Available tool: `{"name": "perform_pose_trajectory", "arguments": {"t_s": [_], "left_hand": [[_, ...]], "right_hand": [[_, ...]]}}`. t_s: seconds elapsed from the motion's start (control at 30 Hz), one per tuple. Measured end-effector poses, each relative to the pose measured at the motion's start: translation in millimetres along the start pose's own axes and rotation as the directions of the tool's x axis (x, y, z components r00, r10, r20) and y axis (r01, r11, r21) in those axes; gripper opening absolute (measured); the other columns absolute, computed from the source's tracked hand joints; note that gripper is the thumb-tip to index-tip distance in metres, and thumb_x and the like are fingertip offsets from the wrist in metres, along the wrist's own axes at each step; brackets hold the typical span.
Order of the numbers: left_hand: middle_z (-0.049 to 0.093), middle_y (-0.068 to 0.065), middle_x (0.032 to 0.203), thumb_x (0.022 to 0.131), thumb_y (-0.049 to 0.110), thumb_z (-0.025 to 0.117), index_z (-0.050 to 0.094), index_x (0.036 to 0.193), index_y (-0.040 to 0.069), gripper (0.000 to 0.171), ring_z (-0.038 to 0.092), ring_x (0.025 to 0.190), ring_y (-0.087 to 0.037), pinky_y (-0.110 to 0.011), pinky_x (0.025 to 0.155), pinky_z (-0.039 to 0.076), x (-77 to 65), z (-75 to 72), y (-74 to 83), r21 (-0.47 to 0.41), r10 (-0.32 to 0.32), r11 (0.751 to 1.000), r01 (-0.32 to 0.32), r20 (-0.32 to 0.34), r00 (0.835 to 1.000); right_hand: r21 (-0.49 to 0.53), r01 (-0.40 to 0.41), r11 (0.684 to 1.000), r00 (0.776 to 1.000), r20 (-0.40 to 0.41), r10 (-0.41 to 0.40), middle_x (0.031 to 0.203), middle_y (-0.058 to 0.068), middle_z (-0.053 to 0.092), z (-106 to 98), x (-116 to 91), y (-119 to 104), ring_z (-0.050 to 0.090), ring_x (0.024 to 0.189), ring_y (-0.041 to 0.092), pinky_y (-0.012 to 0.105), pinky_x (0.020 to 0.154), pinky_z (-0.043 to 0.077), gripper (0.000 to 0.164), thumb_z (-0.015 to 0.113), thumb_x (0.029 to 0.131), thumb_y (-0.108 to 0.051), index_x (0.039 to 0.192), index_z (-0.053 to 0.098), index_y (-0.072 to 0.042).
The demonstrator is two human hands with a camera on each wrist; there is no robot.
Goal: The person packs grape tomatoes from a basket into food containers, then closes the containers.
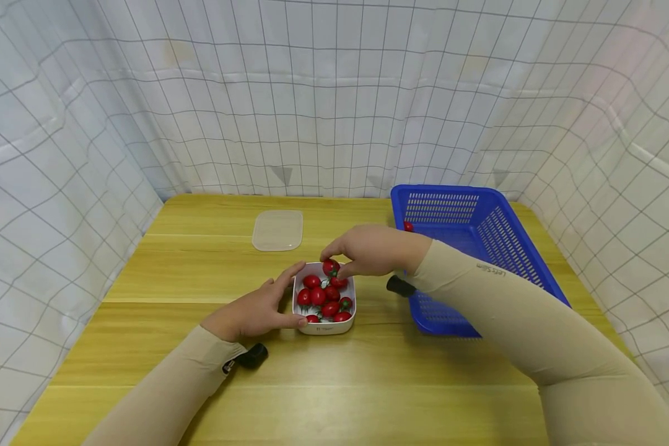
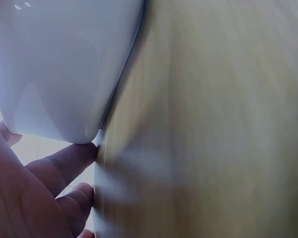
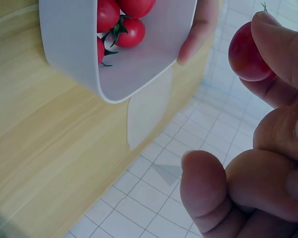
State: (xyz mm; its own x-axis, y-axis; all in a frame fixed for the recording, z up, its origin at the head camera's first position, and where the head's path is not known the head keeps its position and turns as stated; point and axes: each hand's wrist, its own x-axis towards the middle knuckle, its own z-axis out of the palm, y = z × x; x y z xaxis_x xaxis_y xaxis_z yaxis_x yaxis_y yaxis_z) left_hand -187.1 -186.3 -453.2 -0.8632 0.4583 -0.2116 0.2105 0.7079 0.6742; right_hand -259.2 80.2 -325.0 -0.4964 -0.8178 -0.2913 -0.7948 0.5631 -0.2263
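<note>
A white square container [image 1: 327,329] holding several cherry tomatoes [image 1: 318,296] with green stems stands mid-table. My left hand [image 1: 254,313] holds its left side, thumb at the near corner and fingers at the far one; the left wrist view shows fingertips against its glossy wall [image 2: 64,64]. Over the far part of the container, my right hand [image 1: 376,251] pinches one cherry tomato [image 1: 331,267] between thumb and finger. In the right wrist view that tomato [image 3: 248,55] is above the rim, and the other fingers are curled.
To the right stands a blue perforated basket [image 1: 451,188], with a red tomato [image 1: 408,227] by its left wall; my right forearm passes over it. A flat translucent lid [image 1: 277,230] lies at the back of the wooden table [image 1: 323,396]. Gridded white curtains [image 1: 334,124] surround the table.
</note>
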Motion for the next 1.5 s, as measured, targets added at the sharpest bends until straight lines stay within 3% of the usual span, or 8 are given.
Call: {"name": "perform_pose_trajectory", "arguments": {"t_s": [0.23, 0.57, 0.83, 0.97, 1.1, 1.27, 1.37, 1.5], "left_hand": [[0.025, -0.015, 0.173, 0.09, 0.061, 0.075, 0.008, 0.169, 0.037, 0.107, 0.017, 0.157, -0.058, -0.077, 0.118, 0.028, 0.6, 0.1, -0.3, 0.001, 0.011, 1.0, -0.011, -0.002, 1.0], [0.026, -0.013, 0.173, 0.09, 0.059, 0.075, 0.007, 0.169, 0.036, 0.107, 0.018, 0.156, -0.058, -0.077, 0.117, 0.03, 1.6, 1.1, -1.6, -0.001, 0.02, 1.0, -0.02, -0.008, 1.0], [0.021, -0.013, 0.175, 0.09, 0.06, 0.075, 0.007, 0.169, 0.038, 0.107, 0.011, 0.156, -0.062, -0.081, 0.116, 0.025, -0.1, 0.5, 2.1, -0.007, 0.006, 1.0, -0.006, -0.01, 1.0], [0.024, -0.013, 0.174, 0.089, 0.059, 0.076, 0.008, 0.169, 0.037, 0.108, 0.013, 0.157, -0.061, -0.08, 0.117, 0.027, -0.1, 0.7, 3.0, -0.004, 0.014, 1.0, -0.014, -0.017, 1.0], [0.023, -0.013, 0.175, 0.089, 0.058, 0.077, 0.009, 0.169, 0.035, 0.108, 0.012, 0.157, -0.061, -0.079, 0.118, 0.025, -0.1, 0.9, 2.5, -0.011, 0.014, 1.0, -0.014, -0.019, 1.0], [0.021, -0.012, 0.175, 0.089, 0.058, 0.077, 0.008, 0.169, 0.036, 0.109, 0.01, 0.156, -0.062, -0.079, 0.119, 0.023, -0.7, 1.1, 1.4, -0.012, 0.006, 1.0, -0.006, -0.017, 1.0], [0.02, -0.013, 0.176, 0.089, 0.059, 0.076, 0.007, 0.169, 0.036, 0.109, 0.009, 0.156, -0.062, -0.08, 0.118, 0.022, -0.5, 1.2, 0.9, -0.008, 0.002, 1.0, -0.002, -0.015, 1.0], [0.019, -0.012, 0.176, 0.089, 0.058, 0.076, 0.006, 0.169, 0.037, 0.108, 0.009, 0.156, -0.062, -0.08, 0.119, 0.022, 0.2, 1.1, 1.0, -0.012, -0.001, 1.0, 0.001, -0.013, 1.0]], "right_hand": [[0.017, 0.001, 1.0, 1.0, 0.01, -0.001, 0.098, -0.005, 0.069, 3, 3, -3, 0.055, 0.08, 0.015, 0.031, 0.076, 0.05, 0.047, 0.072, 0.102, -0.031, 0.145, 0.065, -0.017], [0.022, -0.003, 1.0, 1.0, 0.002, 0.003, 0.109, 0.0, 0.074, 3, 0, 0, 0.062, 0.091, 0.017, 0.04, 0.092, 0.055, 0.048, 0.07, 0.102, -0.034, 0.148, 0.063, -0.018], [0.08, -0.092, 0.993, 0.988, -0.115, 0.101, 0.13, 0.002, 0.073, -7, -17, 22, 0.07, 0.107, 0.018, 0.044, 0.099, 0.057, 0.046, 0.069, 0.103, -0.038, 0.146, 0.064, -0.022], [0.149, -0.168, 0.975, 0.951, -0.235, 0.2, 0.087, 0.0, 0.074, -14, -29, 49, 0.062, 0.07, 0.012, 0.039, 0.08, 0.056, 0.041, 0.066, 0.105, -0.034, 0.142, 0.066, -0.018], [0.266, -0.283, 0.921, 0.867, -0.34, 0.365, 0.056, -0.005, 0.043, -17, -41, 86, 0.04, 0.051, 0.012, 0.034, 0.061, 0.043, 0.036, 0.063, 0.107, -0.032, 0.139, 0.069, -0.016], [0.316, -0.38, 0.869, 0.786, -0.385, 0.484, 0.078, 0.007, 0.064, -10, -51, 130, 0.056, 0.073, 0.022, 0.041, 0.074, 0.049, 0.035, 0.061, 0.107, -0.028, 0.134, 0.071, -0.009], [0.32, -0.42, 0.849, 0.78, -0.35, 0.518, 0.11, 0.016, 0.077, -1, -54, 150, 0.065, 0.095, 0.03, 0.051, 0.094, 0.052, 0.036, 0.061, 0.107, -0.026, 0.135, 0.07, -0.005], [0.309, -0.453, 0.836, 0.798, -0.278, 0.535, 0.134, 0.02, 0.071, 13, -54, 168, 0.066, 0.12, 0.04, 0.059, 0.111, 0.047, 0.037, 0.062, 0.107, -0.023, 0.137, 0.068, -0.003]]}}
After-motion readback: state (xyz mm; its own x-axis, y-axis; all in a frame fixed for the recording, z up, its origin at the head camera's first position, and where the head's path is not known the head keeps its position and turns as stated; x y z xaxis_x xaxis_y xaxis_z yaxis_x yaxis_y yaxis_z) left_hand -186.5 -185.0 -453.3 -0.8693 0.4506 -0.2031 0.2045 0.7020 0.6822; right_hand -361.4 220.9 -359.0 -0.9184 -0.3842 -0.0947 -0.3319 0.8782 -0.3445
